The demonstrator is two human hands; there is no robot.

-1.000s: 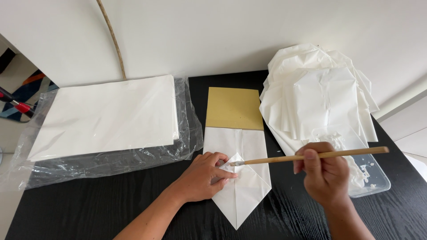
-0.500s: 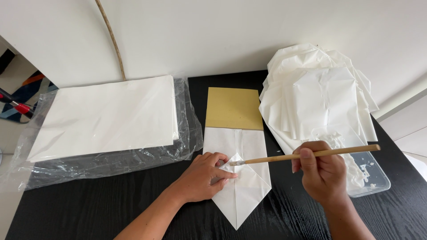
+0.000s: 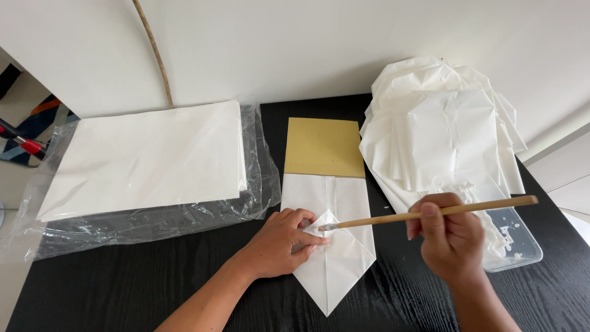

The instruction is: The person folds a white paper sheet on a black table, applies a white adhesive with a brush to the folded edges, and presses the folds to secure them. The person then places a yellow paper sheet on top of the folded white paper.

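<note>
Pressing folded white paper [image 3: 335, 258] with left hand [image 3: 279, 243], right hand [image 3: 448, 237] holding brush [image 3: 424, 214]

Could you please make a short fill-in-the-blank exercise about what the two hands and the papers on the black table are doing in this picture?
1. The right hand holds a thin wooden ____ whose tip touches the folded white paper.
2. The left hand presses on the folded paper, which ends in a ____ toward the person.
3. Above that paper lies a flat ____-coloured card.
4. The stack of white sheets rests on clear ____ wrapping.

Missing words: brush; point; gold; plastic
</note>
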